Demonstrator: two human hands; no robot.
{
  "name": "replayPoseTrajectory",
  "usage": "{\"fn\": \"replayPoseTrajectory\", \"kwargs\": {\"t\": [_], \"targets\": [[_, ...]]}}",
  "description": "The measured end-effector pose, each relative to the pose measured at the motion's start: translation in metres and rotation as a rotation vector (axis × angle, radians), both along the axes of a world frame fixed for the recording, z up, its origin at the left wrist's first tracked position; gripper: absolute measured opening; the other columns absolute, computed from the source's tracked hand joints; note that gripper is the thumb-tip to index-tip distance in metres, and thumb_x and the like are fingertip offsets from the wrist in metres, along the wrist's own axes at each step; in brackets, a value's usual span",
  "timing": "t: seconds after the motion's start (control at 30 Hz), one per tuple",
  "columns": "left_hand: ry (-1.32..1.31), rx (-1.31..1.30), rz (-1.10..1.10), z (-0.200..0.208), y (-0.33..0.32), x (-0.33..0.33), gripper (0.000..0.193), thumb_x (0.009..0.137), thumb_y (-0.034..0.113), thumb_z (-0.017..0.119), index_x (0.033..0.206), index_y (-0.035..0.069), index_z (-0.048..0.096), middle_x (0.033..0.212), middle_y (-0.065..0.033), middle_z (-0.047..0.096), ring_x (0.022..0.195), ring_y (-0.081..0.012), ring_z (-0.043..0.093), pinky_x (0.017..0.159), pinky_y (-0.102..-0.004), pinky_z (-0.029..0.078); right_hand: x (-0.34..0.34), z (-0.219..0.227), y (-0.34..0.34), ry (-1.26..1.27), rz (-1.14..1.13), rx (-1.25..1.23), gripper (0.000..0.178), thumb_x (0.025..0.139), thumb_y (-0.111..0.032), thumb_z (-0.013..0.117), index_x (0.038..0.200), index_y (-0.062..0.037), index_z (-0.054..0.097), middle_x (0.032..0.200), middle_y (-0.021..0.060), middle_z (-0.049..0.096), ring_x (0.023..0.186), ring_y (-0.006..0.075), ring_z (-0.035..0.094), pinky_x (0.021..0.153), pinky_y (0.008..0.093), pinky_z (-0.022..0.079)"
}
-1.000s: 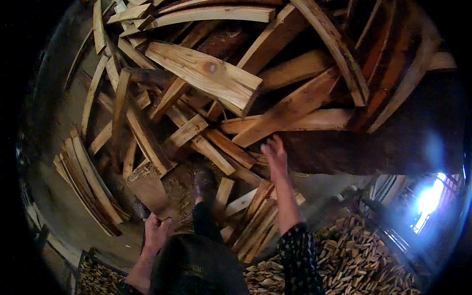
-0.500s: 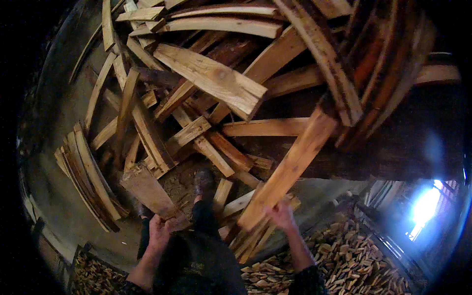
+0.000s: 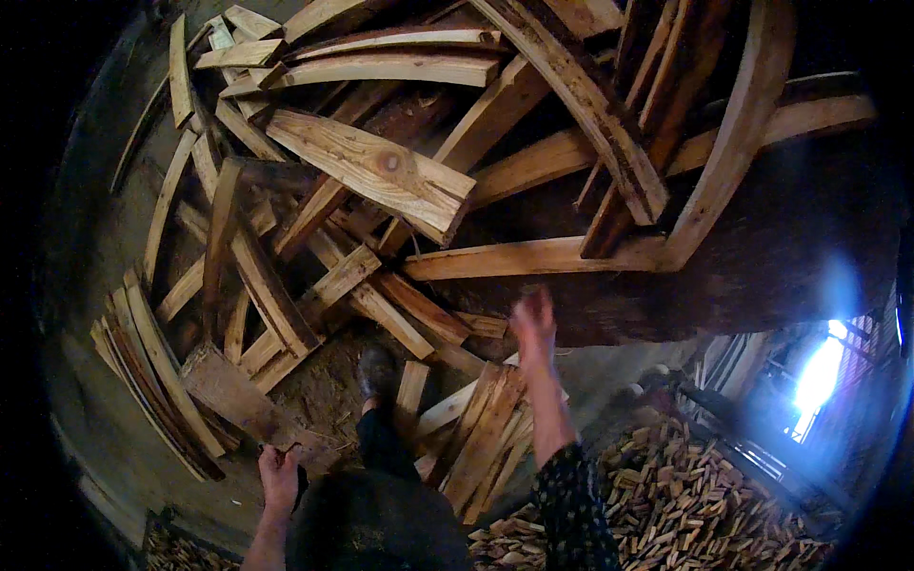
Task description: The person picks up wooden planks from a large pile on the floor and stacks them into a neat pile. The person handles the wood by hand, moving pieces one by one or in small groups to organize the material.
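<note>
My left hand (image 3: 278, 476) is closed into a fist at the lower left, with a small dark shape beside it. Whatever it grips is hidden. Just beyond this hand is a broad grey-brown wooden piece (image 3: 249, 400); whether they touch is unclear. My right hand (image 3: 533, 324) is raised and blurred, its fingers loosely apart, with nothing seen in it. Below and to the left of that hand lies a bundle of split wood pieces (image 3: 486, 438). The large pile's closest long slab (image 3: 543, 255) lies just past my right fingers.
Rough split boards, among them a wide knotted plank (image 3: 381, 167), lie crisscrossed ahead. More slabs (image 3: 157, 371) lean together at the left. A heap of short firewood (image 3: 676, 495) fills the lower right, near a bright opening (image 3: 819, 381). My shoe (image 3: 377, 371) stands among the wood.
The long plank that was in my right hand has left it, and that hand has moved up and away. A blurred board at the right now rests still. The whole view has shifted slightly.
</note>
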State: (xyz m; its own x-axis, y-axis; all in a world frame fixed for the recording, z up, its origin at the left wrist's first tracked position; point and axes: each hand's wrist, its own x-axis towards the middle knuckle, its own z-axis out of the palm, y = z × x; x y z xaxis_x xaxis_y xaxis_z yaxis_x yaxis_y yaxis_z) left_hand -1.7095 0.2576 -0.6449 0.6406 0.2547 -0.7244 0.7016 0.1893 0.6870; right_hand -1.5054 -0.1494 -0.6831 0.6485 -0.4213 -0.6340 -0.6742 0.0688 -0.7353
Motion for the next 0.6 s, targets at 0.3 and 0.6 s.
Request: {"fn": "replayPoseTrajectory", "kwargs": {"t": [0.3,0.6], "targets": [[0.222,0.11,-0.046,0.012,-0.013,0.005,0.012,0.075,0.001,0.05,0.086,0.001,0.052,0.081,-0.001,0.052,0.072,-0.0078,0.044,0.064,-0.0229,0.038,-0.002,0.009,-0.016,-0.062,-0.176,-0.053,0.05,0.075,-0.015,0.064,0.117,-0.0036,0.038,0.107,0.0109,0.047,0.098,0.022,0.05,0.078,0.0362,0.048],[0.047,0.125,0.153,0.012,-0.006,-0.012,0.015,0.08,0.014,0.058,0.08,0.001,0.051,0.08,-0.0005,0.05,0.073,-0.0082,0.043,0.063,-0.024,0.037,-0.183,0.146,-0.069,0.143,0.131,-0.255,0.035,0.078,-0.017,0.06,0.107,-0.0026,0.046,0.1,0.0087,0.053,0.087,0.02,0.056,0.065,0.0302,0.048]]}}
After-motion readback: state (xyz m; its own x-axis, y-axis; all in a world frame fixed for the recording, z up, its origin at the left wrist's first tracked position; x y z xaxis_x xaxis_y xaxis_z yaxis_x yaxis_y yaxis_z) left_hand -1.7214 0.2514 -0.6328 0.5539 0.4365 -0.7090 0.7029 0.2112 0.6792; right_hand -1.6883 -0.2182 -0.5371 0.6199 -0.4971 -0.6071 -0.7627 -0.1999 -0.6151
